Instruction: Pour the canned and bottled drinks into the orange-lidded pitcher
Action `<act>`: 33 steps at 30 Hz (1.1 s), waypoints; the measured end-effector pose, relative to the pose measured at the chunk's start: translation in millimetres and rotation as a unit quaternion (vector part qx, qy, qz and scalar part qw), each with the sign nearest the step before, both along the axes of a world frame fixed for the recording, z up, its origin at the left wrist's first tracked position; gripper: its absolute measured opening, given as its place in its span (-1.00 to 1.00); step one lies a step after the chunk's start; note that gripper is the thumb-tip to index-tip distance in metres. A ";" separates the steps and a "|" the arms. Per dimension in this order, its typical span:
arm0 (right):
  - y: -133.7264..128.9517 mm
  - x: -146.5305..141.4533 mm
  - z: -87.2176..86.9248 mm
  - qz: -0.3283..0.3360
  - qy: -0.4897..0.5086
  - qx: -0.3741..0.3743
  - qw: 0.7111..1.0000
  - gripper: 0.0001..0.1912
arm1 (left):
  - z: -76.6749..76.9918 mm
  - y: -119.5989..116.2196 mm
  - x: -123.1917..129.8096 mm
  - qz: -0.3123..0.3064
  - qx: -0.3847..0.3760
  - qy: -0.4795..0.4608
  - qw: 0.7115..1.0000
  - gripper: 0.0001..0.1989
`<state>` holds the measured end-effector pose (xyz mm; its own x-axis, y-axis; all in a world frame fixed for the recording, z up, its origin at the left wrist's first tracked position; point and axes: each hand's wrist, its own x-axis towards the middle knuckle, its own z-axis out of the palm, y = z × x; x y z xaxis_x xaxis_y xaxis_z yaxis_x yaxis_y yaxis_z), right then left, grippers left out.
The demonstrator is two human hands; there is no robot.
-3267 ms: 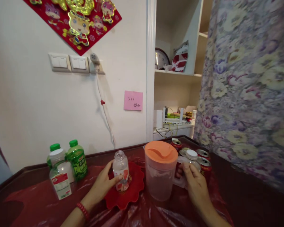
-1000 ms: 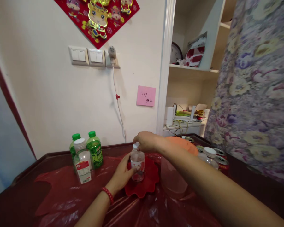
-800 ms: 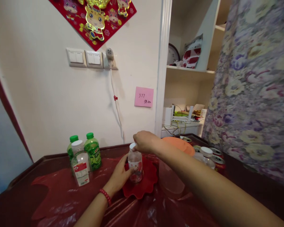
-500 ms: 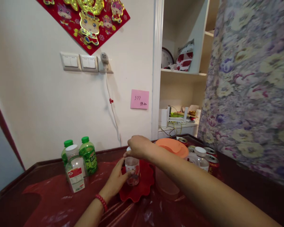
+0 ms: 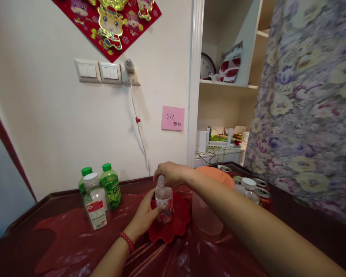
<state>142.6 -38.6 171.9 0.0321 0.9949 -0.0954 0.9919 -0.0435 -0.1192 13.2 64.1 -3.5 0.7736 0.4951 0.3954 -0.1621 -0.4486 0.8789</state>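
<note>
Head view: small clear bottle (image 5: 164, 202) stands upright on red plate (image 5: 173, 227), on the red-covered table (image 5: 75, 238). Left hand (image 5: 145, 217) is wrapped around the bottle's lower body from the left; right hand (image 5: 169, 174) is closed over its top, fingers pinched on the cap, which is mostly hidden. Jug (image 5: 210, 200) with orange lid sits just right of the plate; green-capped bottles (image 5: 111, 184) stand well to the left.

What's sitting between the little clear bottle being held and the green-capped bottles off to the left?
In the head view, only bare red table cover lies between the small clear bottle and the green-capped bottles, apart from the left hand gripping the bottle.
</note>
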 end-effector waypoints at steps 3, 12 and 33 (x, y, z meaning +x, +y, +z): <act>-1.1 -2.0 2.9 0.015 -0.006 0.003 1.000 -0.57 | -1.9 1.1 0.0 -0.002 0.004 0.004 1.000 -0.40; 0.0 -17.8 9.8 -0.075 -0.065 -0.024 0.995 -0.66 | -4.1 3.4 -0.5 0.002 0.015 0.014 1.000 -0.35; 2.0 -8.3 3.9 -0.048 -0.068 -0.033 0.996 -0.65 | 1.5 -1.6 -2.2 -0.005 0.024 0.012 1.000 -0.41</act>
